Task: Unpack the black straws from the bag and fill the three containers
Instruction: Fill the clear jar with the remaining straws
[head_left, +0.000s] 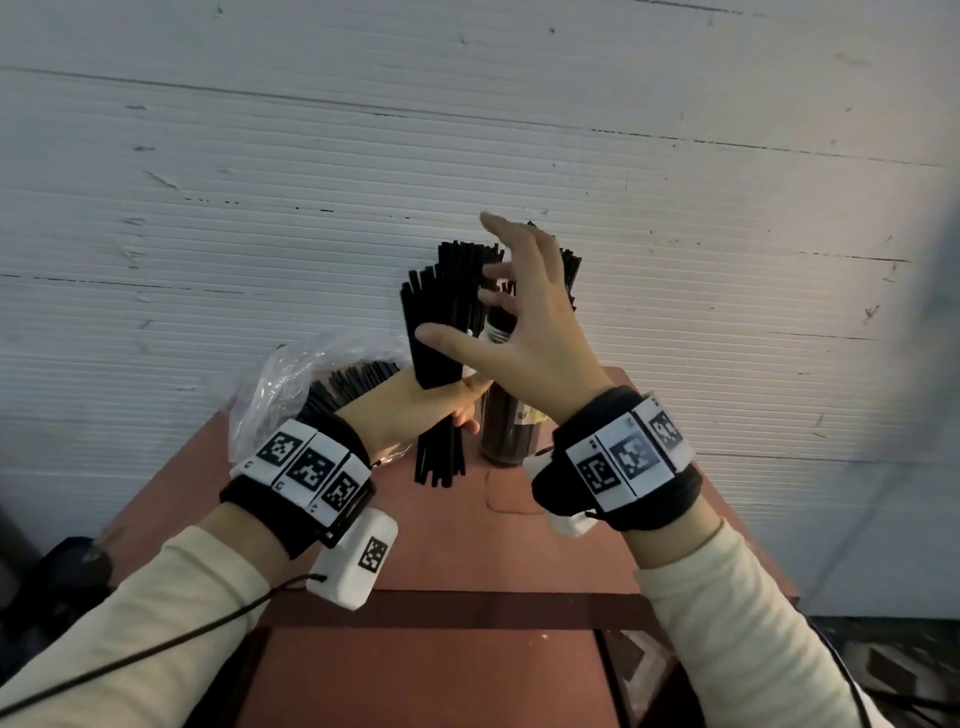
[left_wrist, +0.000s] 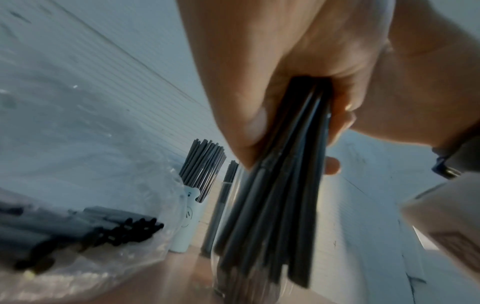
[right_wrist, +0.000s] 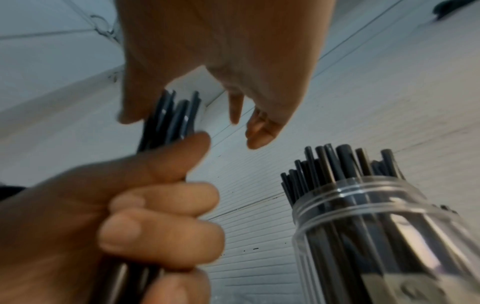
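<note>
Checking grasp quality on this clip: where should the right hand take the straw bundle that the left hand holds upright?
The bare upper stretch of the straw bundle, above the left hand, coming from its right side. The right hand is already there, fingers spread, and the tops fan out, so a wrap just below them probably gathers them best.

A pale grey-white corrugated wall panel (head_left: 311, 156) with fine horizontal ribs fills the far side of the scene, marked with small dark scuffs and a few long seams slanting down to the right. In front of it stands a reddish-brown bench (head_left: 467, 561) with a darker crossbar along its near edge. Dim, dark floor (head_left: 883, 670) shows at the near left and near right. Soft light brightens the wall on the right.
</note>
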